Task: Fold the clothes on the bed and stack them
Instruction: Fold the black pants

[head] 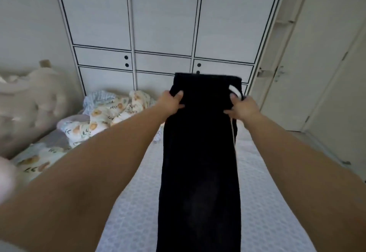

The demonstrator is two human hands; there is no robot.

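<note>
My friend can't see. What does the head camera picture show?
Two hands, left and right, hold up long black pants over a bed. A patterned blanket lies left; white cabinets stand behind.

Soft, dim, even light; wide-angle bending at edges; lower-left corner blurred, perhaps by motion.

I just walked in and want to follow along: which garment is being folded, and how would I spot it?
Look at the pale quilted bed before the white wardrobe. Along its middle hangs a long black garment, gripped near its top by the left hand and right hand. It is plain black, unlike the printed bedding beside it.
</note>
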